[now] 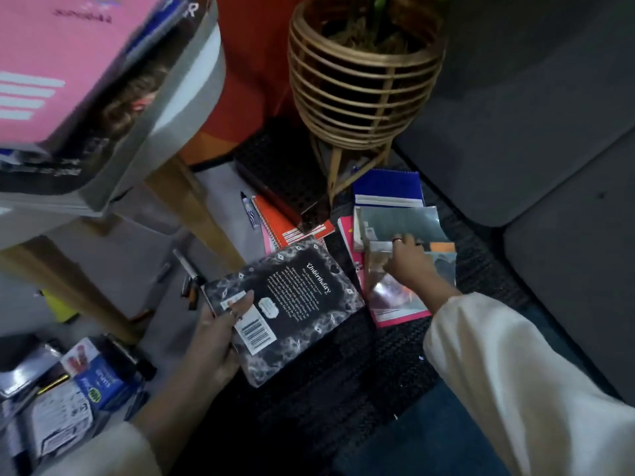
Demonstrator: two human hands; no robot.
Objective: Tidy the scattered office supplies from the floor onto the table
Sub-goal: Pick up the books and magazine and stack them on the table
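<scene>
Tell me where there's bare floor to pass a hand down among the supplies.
Bare grey floor runs between the wooden table leg and the orange spiral notebook, bordered by the marker. Bare dark mat lies below the black book in the left hand. It is crowded at the right hand, on overlapping notebooks, and bottom left around the staples box.

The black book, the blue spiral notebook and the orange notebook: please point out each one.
black book (302, 304), head view, middle of its back cover.
blue spiral notebook (386, 185), head view, middle of its blue cover.
orange notebook (278, 219), head view, bare part of its cover.
</scene>
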